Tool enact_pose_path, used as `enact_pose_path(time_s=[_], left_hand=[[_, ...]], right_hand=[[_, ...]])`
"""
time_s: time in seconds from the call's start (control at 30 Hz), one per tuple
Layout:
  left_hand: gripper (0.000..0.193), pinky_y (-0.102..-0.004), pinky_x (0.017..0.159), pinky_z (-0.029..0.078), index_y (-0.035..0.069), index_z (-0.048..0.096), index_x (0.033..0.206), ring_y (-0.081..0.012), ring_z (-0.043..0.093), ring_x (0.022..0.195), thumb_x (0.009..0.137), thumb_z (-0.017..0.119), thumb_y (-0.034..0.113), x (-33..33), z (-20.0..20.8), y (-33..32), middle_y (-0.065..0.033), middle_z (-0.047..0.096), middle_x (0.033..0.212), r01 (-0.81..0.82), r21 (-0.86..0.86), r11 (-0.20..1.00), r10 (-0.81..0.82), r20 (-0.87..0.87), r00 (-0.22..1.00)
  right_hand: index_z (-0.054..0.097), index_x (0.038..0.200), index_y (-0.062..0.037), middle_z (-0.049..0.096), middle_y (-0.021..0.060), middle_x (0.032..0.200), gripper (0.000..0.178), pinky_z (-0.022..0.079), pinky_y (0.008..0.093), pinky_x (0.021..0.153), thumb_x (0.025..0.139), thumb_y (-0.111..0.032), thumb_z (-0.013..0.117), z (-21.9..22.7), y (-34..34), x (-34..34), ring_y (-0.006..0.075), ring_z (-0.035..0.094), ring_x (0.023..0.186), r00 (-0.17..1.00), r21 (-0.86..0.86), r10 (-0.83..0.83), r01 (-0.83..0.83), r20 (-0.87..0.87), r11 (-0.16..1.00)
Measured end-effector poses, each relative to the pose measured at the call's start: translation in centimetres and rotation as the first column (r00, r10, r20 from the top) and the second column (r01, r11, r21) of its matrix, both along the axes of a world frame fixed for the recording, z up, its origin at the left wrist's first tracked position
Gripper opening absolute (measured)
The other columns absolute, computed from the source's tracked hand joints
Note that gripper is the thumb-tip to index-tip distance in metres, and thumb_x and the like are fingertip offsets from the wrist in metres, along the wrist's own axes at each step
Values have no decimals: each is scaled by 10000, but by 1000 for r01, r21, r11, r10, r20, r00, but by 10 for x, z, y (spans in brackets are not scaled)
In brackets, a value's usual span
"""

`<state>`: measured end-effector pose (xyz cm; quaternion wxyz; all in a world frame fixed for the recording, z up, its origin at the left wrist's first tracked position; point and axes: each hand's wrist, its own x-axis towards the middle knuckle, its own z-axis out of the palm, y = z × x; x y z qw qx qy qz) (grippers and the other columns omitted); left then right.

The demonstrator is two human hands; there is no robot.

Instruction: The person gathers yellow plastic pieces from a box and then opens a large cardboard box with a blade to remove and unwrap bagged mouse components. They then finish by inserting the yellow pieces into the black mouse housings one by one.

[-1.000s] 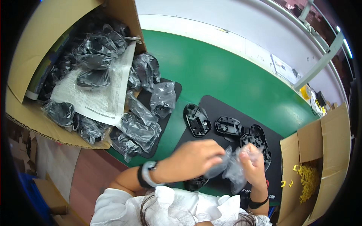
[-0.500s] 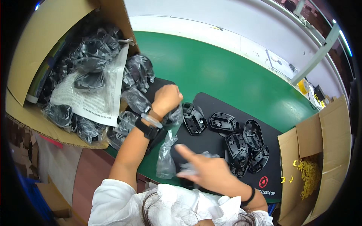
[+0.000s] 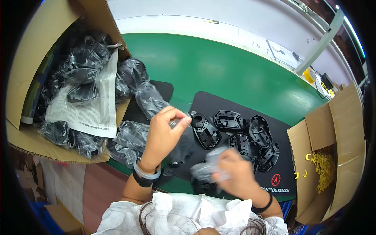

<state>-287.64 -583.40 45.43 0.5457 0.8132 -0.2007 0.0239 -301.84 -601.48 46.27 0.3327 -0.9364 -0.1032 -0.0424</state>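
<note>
Plastic bag pinched in raised left hand; blurred right hand, lower, grasps crumpled film.

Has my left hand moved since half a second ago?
Yes. Your left hand has moved toward your body, now farther from the far right corner of the left black mat.

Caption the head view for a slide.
The left hand pinches a plastic-wrapped dark part while the blurred right hand holds crumpled clear plastic near black shells.
</note>
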Motion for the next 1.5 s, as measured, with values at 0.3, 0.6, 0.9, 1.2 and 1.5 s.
enact_pose_path(time_s=[0.3, 0.6, 0.9, 1.2, 1.5], left_hand=[[145, -286, 672, 480, 34, 642, 878, -230, 598, 748, 772, 691, 120, -58, 18, -55, -102, 606, 851, 558, -176, 811, -547, 110, 830], [366, -387, 905, 425, 50, 610, 1093, -320, 504, 1107, 738, 677, 113, 38, 5, 50, -127, 578, 1157, -109, 454, 884, -82, 382, 921], [62, -430, 835, 342, 112, 658, 722, -269, 487, 1142, 741, 662, 170, 51, -47, 23, 0, 652, 913, 53, 622, 781, -267, 257, 929], [72, -321, 756, 443, 92, 677, 776, -215, 572, 902, 720, 704, 128, -28, 14, -27, -31, 623, 822, 386, 202, 900, -431, 279, 858], [120, -316, 746, 498, 31, 660, 915, -241, 617, 856, 827, 620, 101, -35, 23, -32, -95, 628, 944, 462, -5, 887, -453, 187, 872]], right_hand=[[439, 777, -29, 455, 77, 699, 150, 388, 275, 578, 669, 27, 526, 6, -10, 0, 127, 435, 645, 962, 446, -256, 269, -90, 854], [486, 958, -12, 541, 142, 789, 322, 470, 317, 624, 642, 48, 488, 14, -22, 12, 287, 605, 668, 955, 171, -239, 209, 174, 963], [534, 1101, -24, 616, 176, 1008, 491, 510, 349, 725, 614, 20, 574, 7, -23, -19, 353, 631, 839, 983, 109, -185, 185, -12, 977], [451, 1202, -9, 602, 115, 727, 570, 483, 279, 628, 638, 29, 521, 5, -39, -48, 191, 594, 595, 882, 311, -441, 472, -169, 825], [590, 837, 4, 616, 43, 741, 103, 447, 250, 569, 776, -64, 637, -27, -36, 2, 87, 547, 632, 970, 540, -181, 242, -163, 806]])
